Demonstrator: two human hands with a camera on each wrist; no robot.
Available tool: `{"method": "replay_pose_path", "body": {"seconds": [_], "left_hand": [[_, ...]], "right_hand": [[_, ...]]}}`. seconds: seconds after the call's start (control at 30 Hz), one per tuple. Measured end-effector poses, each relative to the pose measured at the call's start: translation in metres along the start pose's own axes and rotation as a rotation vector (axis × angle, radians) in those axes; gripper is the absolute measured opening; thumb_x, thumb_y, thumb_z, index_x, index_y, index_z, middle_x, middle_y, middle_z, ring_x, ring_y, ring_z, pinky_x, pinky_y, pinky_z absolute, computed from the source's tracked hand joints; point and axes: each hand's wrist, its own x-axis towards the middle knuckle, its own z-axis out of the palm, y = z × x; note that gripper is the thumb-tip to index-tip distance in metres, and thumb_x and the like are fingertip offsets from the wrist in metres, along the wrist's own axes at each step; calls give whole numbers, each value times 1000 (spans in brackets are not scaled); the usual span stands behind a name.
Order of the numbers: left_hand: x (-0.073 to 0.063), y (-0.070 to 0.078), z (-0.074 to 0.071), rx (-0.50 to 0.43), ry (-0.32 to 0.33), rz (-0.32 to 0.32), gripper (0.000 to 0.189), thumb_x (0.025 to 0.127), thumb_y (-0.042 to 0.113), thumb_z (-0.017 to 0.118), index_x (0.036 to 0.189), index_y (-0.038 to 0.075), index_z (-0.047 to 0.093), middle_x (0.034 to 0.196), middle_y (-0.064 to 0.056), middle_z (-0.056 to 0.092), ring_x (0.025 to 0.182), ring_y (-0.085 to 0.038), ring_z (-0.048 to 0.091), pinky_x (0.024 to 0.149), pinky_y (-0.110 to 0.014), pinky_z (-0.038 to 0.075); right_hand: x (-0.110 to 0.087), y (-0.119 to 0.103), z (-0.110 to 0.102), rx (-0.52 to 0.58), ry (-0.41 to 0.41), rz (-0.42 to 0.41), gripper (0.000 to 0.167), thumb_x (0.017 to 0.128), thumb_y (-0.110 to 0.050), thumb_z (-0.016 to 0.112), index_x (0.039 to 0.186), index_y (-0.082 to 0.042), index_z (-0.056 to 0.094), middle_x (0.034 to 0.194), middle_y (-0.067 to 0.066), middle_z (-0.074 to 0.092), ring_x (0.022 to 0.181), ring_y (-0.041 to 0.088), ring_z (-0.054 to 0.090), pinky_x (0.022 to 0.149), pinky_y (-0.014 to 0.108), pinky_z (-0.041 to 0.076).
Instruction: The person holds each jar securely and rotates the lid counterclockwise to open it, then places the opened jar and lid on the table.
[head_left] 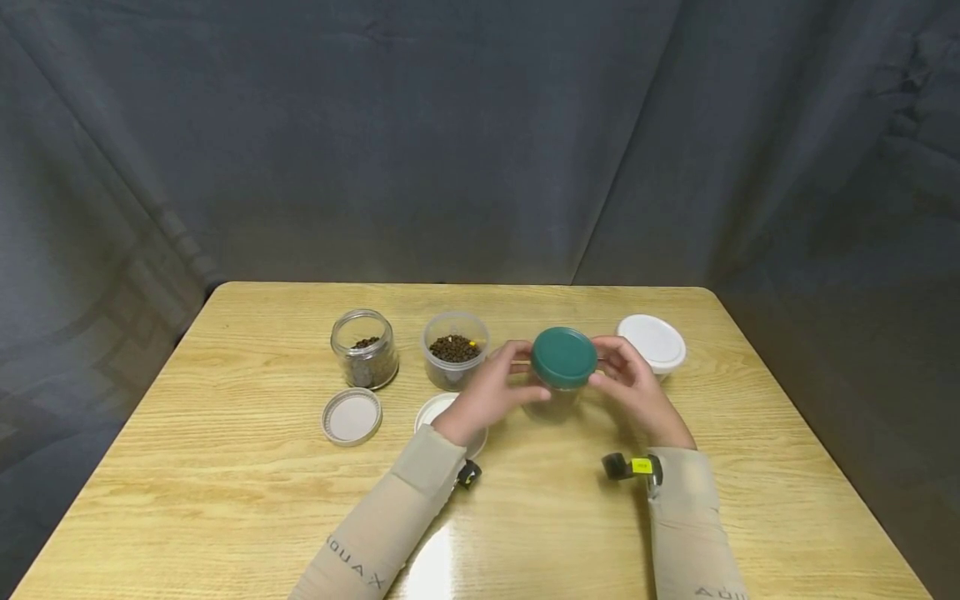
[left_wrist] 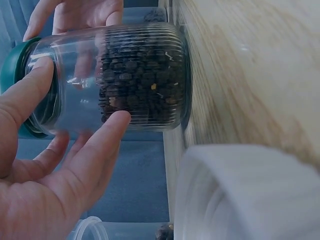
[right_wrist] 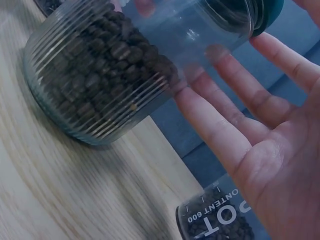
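A clear ribbed glass jar (left_wrist: pixel 135 75) with a green lid (head_left: pixel 564 357) stands upright between my two hands, dark pellets filling its lower part. My left hand (head_left: pixel 491 392) holds it from the left, the thumb up by the lid and fingers along the glass. From the other side my right hand (head_left: pixel 637 392) holds it too, fingertips against the glass in the right wrist view. The jar's base is close over or at the wooden table (right_wrist: pixel 30 190).
Left of the hands are an open glass jar (head_left: pixel 365 354) and an open plastic tub (head_left: pixel 454 354), both with pellets. A loose lid (head_left: pixel 352 416) lies before the jar; another white lid (head_left: pixel 433 410) is partly under my left wrist. A white-lidded container (head_left: pixel 652 340) stands right.
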Motion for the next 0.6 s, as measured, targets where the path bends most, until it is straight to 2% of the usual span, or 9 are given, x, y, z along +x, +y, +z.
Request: {"method": "replay_pose_path", "body": {"seconds": [0.17, 0.33, 0.5, 0.6], "left_hand": [[1, -1, 0, 6, 1, 2, 68, 86, 12, 81, 143, 3, 45, 142, -12, 54, 128, -28, 57, 109, -41, 49], [0, -1, 0, 5, 3, 0, 68, 86, 11, 81, 143, 3, 45, 143, -13, 53, 128, -28, 57, 109, -41, 49], [0, -1, 1, 16, 3, -2, 68, 86, 12, 81, 143, 3, 46, 143, -12, 53, 128, -28, 57, 109, -41, 48], [0, -1, 1, 20, 4, -3, 68, 86, 13, 81, 143, 4, 45, 143, -12, 53, 128, -27, 57, 110, -41, 48]], "right_hand": [[1, -1, 0, -11, -23, -4, 48, 94, 8, 63, 140, -1, 49, 135, 1, 59, 125, 14, 56, 110, 21, 42], [2, -3, 1, -97, -47, 32, 59, 91, 6, 69, 145, -3, 48, 141, -2, 57, 125, 13, 56, 113, 16, 35], [3, -8, 4, -173, -53, 66, 68, 89, 0, 75, 149, -8, 46, 143, -2, 55, 124, 14, 55, 110, 20, 39], [3, -9, 5, -172, -47, 66, 72, 88, 1, 75, 152, -10, 43, 141, -2, 55, 123, 15, 54, 107, 22, 43]]}}
